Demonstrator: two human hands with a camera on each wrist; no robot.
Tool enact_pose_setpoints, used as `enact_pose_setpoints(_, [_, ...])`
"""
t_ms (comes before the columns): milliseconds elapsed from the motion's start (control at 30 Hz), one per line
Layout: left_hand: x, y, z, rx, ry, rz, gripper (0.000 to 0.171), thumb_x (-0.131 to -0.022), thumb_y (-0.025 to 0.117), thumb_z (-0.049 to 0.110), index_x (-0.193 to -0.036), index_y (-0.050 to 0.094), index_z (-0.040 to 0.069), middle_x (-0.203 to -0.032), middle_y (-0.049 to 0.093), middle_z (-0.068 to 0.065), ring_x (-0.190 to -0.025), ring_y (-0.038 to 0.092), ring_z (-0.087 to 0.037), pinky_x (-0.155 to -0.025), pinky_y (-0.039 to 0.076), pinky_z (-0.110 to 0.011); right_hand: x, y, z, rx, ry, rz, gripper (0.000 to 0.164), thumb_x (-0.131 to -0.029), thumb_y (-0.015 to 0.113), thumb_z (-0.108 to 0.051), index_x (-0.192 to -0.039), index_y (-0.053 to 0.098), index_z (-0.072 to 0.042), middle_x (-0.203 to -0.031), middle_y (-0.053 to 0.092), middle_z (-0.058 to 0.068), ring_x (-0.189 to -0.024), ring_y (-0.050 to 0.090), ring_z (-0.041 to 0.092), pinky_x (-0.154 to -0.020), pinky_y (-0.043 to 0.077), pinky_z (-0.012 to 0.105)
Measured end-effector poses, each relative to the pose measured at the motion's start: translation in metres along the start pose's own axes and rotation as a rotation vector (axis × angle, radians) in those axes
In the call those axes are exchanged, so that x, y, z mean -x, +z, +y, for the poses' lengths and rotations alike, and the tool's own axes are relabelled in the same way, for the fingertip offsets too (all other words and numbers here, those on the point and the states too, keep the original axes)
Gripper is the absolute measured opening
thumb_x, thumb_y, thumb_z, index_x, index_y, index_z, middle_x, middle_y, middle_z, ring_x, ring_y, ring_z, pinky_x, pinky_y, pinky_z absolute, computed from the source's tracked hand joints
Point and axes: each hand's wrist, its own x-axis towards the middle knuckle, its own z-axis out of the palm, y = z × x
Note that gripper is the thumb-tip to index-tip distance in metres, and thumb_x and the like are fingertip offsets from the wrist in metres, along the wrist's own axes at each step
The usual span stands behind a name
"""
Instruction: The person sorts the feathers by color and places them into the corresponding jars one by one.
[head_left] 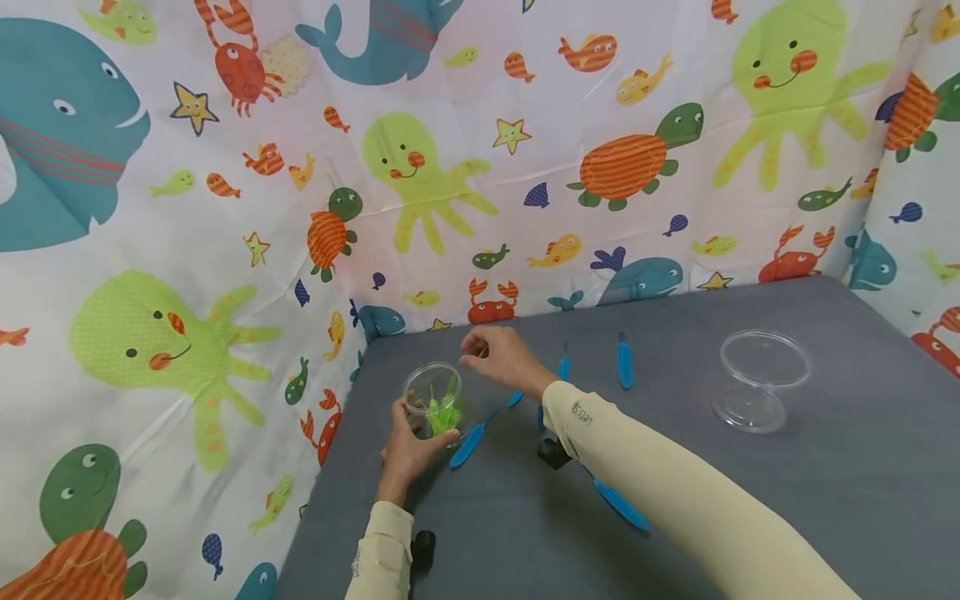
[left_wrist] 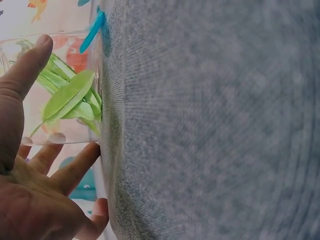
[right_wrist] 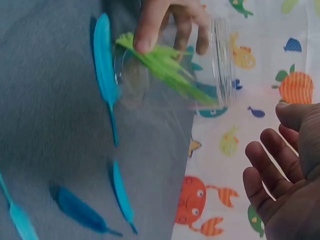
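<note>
My left hand [head_left: 412, 450] grips a clear plastic jar [head_left: 422, 385] at the left of the grey table, thumb on one side and fingers on the other. Bright green feathers [head_left: 446, 417] lie bunched inside the jar, most of them low down. In the left wrist view the jar's base is close to the cloth. My right hand [head_left: 504, 354] hovers just right of the jar's mouth. Its fingers are loosely bent, and the right wrist view shows nothing held in them. A blue feather [head_left: 468, 446] lies beside the jar.
More blue feathers [head_left: 625, 364] are scattered over the grey tabletop [head_left: 690, 475], some partly behind my right arm. A second clear jar [head_left: 750, 410] stands at the right. Cloth printed with sea animals [head_left: 450, 275] hangs along the back and left edges.
</note>
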Motion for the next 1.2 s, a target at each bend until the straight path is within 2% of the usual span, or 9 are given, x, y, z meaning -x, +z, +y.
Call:
enact_pose_setpoints(200, [0.001,-0.001,0.001,-0.016,-0.009,-0.003,0.104,-0.076,0.09,0.041,-0.154,0.023,0.027,-0.162,0.037,-0.012,-0.139,0.052,-0.04,-0.106,0.011,-0.074,0.013,-0.021,0.015,0.069,0.026,0.038,0.022,-0.099,0.068,-0.023,-0.116,0.068,-0.009,-0.109,0.072,0.005,-0.094,0.066,0.019,-0.086,0.055,0.038])
enact_pose_setpoints(400, [0.0,-0.003,0.001,-0.026,-0.009,-0.017,0.105,-0.075,0.09,0.043,-0.154,0.023,0.028,-0.161,0.037,-0.011,-0.139,0.052,-0.038,-0.103,0.015,-0.07,0.036,-0.041,0.045,0.109,0.066,0.074,0.022,-0.1,0.067,-0.025,-0.116,0.069,-0.01,-0.108,0.072,0.007,-0.093,0.065,0.02,-0.084,0.054,0.04])
enact_pose_setpoints(633, [0.002,-0.002,0.002,-0.008,-0.004,-0.02,0.103,-0.076,0.09,0.039,-0.154,0.023,0.028,-0.158,0.039,-0.013,-0.139,0.051,-0.04,-0.103,0.012,-0.072,0.062,-0.063,0.071,0.145,0.082,0.12,0.022,-0.099,0.068,-0.023,-0.116,0.069,-0.008,-0.109,0.073,0.009,-0.095,0.067,0.023,-0.085,0.055,0.044])
enact_pose_setpoints(1000, [0.002,-0.001,0.002,-0.014,-0.026,-0.018,0.104,-0.075,0.091,0.04,-0.153,0.023,0.026,-0.159,0.038,-0.014,-0.14,0.05,-0.04,-0.107,0.01,-0.074,0.086,-0.083,0.087,0.195,0.096,0.16,0.025,-0.099,0.067,-0.022,-0.117,0.069,-0.004,-0.113,0.073,0.013,-0.101,0.068,0.031,-0.09,0.055,0.049])
enact_pose_setpoints(1200, [0.002,-0.002,0.002,-0.015,-0.025,-0.03,0.106,-0.075,0.09,0.042,-0.154,0.022,0.027,-0.159,0.039,-0.014,-0.141,0.05,-0.041,-0.107,0.008,-0.076,0.097,-0.092,0.089,0.284,0.064,0.191,0.027,-0.098,0.068,-0.022,-0.117,0.069,-0.002,-0.114,0.072,0.015,-0.105,0.066,0.036,-0.092,0.053,0.052])
